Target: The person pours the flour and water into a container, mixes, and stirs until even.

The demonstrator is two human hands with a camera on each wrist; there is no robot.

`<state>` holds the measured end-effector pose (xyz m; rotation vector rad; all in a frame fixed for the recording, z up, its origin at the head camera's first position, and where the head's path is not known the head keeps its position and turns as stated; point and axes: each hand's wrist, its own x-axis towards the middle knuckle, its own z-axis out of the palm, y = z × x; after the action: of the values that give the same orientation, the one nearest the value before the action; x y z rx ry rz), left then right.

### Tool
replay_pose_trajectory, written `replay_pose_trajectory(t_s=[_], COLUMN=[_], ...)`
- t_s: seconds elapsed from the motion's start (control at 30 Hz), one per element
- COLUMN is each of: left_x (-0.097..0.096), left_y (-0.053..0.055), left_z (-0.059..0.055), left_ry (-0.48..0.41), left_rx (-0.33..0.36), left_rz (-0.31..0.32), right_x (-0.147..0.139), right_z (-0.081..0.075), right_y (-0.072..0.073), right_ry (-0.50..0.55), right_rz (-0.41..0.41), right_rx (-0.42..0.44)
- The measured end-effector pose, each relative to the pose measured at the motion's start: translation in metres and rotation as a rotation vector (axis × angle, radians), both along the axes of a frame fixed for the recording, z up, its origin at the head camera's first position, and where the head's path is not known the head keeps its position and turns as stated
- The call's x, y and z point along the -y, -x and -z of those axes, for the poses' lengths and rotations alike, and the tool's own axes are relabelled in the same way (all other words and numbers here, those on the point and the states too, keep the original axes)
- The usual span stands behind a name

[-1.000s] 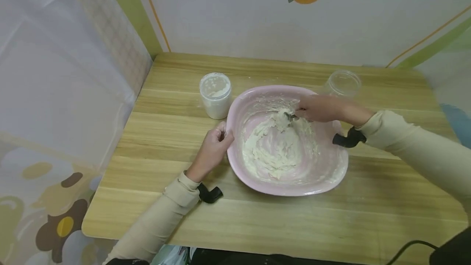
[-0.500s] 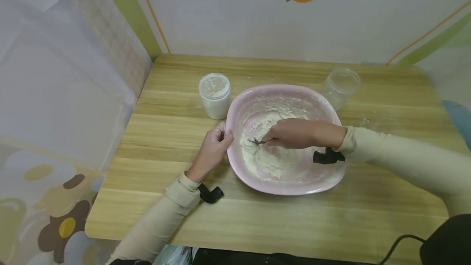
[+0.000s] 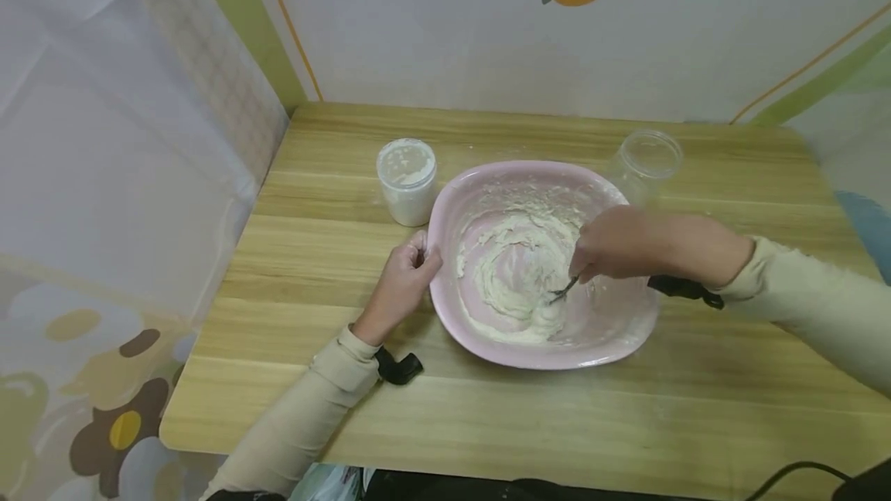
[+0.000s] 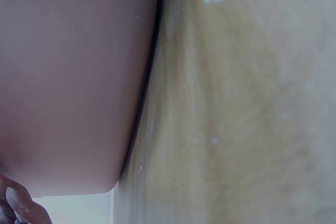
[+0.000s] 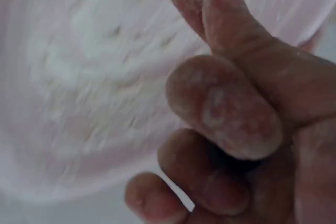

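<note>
A pink plastic basin stands on the table, with sticky pale dough smeared over its bottom and far wall. My left hand grips the basin's left rim between thumb and fingers. In the left wrist view the basin's outer wall fills the left side, with floury fingertips at its lower corner. Over the basin's right half, my right hand pinches a thin dark metal fork, its tip down in the dough. The right wrist view shows floury fingers curled around the handle.
A clear jar of white flour stands just left of the basin's far side. Behind its right side is an empty clear jar. A patterned cloth wall borders the wooden table at the back. A black cable lies front right.
My right hand has swept the fork through the dough, from the far side to the left, then back right and nearer. The left hand has stayed on the rim.
</note>
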<state>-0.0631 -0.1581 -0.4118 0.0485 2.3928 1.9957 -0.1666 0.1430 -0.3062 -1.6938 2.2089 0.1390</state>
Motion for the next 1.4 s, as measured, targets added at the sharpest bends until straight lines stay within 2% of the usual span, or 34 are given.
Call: replay_pose_trajectory(t_s=[0.17,0.27,0.43,0.57,0.63,0.7,0.87,0.9,1.1,1.2,1.27,1.3,1.33,1.4], left_x=[0.002,0.002,0.001,0.001,0.001,0.001,0.001,0.001,-0.001,-0.002,-0.002,-0.001,-0.001,-0.001], left_y=[0.001,0.001,0.000,0.000,0.000,0.001,0.001,0.001,0.000,0.000,0.001,0.001,0.001,0.000], left_z=[-0.001,0.000,0.003,0.004,0.003,0.002,0.002,0.002,0.003,0.003,0.003,0.003,0.003,0.003], left_ry=[0.005,0.011,0.001,0.002,0.006,0.008,0.007,0.005,0.007,0.013,0.012,0.011,0.011,0.005], left_rx=[-0.012,-0.015,-0.008,-0.013,-0.015,-0.018,-0.024,-0.023,-0.016,-0.020,-0.023,-0.023,-0.024,-0.020], left_rz=[-0.013,-0.020,-0.013,-0.011,-0.012,-0.014,-0.021,-0.021,-0.023,-0.026,-0.026,-0.025,-0.025,-0.023], right_x=[-0.009,-0.005,0.000,-0.006,-0.008,-0.008,0.002,0.003,0.018,0.025,0.030,0.032,0.034,0.038], right_z=[-0.009,-0.005,0.007,0.006,0.003,-0.002,-0.010,-0.010,0.001,0.009,0.013,0.015,0.017,0.020], right_y=[0.025,0.033,0.036,0.028,0.022,0.016,0.006,0.005,-0.003,-0.007,-0.010,-0.012,-0.014,-0.018], right_ry=[0.038,0.038,0.005,-0.090,-0.103,-0.128,-0.202,-0.204,-0.201,-0.155,-0.101,-0.055,-0.011,0.066], right_rz=[0.115,0.128,0.091,0.108,0.113,0.139,0.195,0.178,0.094,0.115,0.157,0.166,0.174,0.170], right_rx=[-0.120,-0.144,-0.207,-0.224,-0.201,-0.122,0.158,0.201,0.508,0.624,0.657,0.643,0.607,0.477])
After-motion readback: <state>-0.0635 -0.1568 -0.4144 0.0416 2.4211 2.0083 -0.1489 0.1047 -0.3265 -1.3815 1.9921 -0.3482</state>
